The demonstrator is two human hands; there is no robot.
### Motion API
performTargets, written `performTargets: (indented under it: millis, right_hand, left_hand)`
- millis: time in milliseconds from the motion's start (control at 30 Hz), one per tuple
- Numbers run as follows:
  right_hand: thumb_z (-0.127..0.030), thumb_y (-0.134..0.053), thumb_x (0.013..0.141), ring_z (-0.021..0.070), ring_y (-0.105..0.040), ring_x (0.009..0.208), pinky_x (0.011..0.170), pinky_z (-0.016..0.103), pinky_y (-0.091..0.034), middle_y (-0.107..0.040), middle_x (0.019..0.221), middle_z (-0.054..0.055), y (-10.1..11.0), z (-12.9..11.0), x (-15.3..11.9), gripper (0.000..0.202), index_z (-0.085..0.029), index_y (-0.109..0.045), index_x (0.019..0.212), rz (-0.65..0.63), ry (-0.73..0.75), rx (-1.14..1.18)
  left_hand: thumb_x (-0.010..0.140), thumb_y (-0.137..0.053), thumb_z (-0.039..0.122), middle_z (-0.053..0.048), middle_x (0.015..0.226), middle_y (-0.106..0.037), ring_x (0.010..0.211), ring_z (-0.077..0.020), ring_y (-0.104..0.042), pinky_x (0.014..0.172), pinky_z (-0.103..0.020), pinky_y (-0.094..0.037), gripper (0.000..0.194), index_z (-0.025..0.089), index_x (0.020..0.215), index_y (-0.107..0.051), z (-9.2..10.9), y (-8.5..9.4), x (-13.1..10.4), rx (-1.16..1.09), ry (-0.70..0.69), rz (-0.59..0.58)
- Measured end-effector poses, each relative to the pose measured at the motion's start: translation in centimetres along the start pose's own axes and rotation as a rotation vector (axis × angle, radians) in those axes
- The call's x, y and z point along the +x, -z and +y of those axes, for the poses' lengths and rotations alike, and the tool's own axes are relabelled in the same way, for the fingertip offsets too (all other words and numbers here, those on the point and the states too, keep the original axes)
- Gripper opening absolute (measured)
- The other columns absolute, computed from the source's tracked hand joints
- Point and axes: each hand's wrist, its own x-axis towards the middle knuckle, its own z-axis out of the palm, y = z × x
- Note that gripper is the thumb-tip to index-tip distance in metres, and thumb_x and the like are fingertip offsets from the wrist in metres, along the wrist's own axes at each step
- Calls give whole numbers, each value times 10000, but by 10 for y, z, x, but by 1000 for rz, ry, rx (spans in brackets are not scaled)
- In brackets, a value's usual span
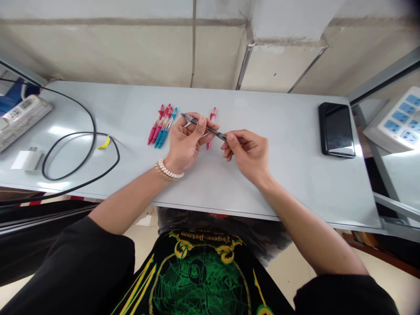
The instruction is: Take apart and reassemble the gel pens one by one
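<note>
A dark grey pen point(211, 130) with a clear barrel end is held above the table between both hands. My left hand point(187, 142), with a beaded bracelet at its wrist, is closed round the clear end and middle of the pen. The fingertips of my right hand point(247, 153) pinch its other end. Just behind my left hand lies a red pen point(213, 114), partly covered by the fingers. To the left rests a row of several pens, with pink pens point(157, 127) beside blue pens point(166, 129).
A black rectangular device point(337, 130) lies at the table's right end. On the left are a looped black cable point(95, 127) with a yellow tag, a white charger point(26, 160) and a power strip point(24, 116). The wall point(131, 52) stands behind the table point(288, 183).
</note>
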Motion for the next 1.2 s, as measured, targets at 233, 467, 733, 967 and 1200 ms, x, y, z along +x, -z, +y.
performTargets:
  millis: [233, 467, 733, 967, 1200]
  right_hand:
    - [-511, -777, 947, 143, -718, 756, 702, 320, -636, -739, 905, 24, 0, 9, 2, 287, -263, -785, 1093, -9, 80, 48]
    - [-480, -804, 931, 138, -730, 756, 659, 293, -643, -754, 957, 25, -2, 12, 1, 306, -263, -767, 1144, -43, 82, 84]
    - [-399, -830, 916, 145, -736, 890, 768, 295, -653, -735, 1127, 38, -4, 11, -2, 299, -268, -763, 1176, -23, 188, -59]
    - [-353, -544, 1106, 138, -616, 687, 645, 312, -544, -718, 884, 38, -2, 12, -4, 270, -246, -765, 1217, 8, 426, -379]
    - [-397, -565, 1102, 159, -691, 775, 624, 304, -527, -745, 926, 44, 4, 2, -5, 260, -257, -771, 1177, 15, 338, -269]
  left_hand:
    - [810, -944, 431, 17, 893, -775, 903, -145, -808, 730, -201, -661, 411, 209, 924, -617, -2, 2, 1, -66, -6, -34]
    - [840, -928, 407, 9, 897, -779, 900, -136, -802, 733, -194, -658, 355, 208, 907, -642, -3, 2, 0, -71, -5, -41]
    - [886, -889, 330, 20, 879, -778, 881, -126, -792, 735, -208, -651, 273, 209, 893, -645, -1, 0, 0, -77, 14, -28]
    - [1022, -722, 241, 21, 946, -777, 984, -131, -772, 861, -271, -640, 126, 229, 903, -679, 4, 3, 3, -24, 52, 12]
    - [1120, -550, 221, -10, 1002, -763, 1220, -136, -730, 1017, -234, -650, 291, 187, 870, -694, 13, 8, 13, -176, 201, 130]
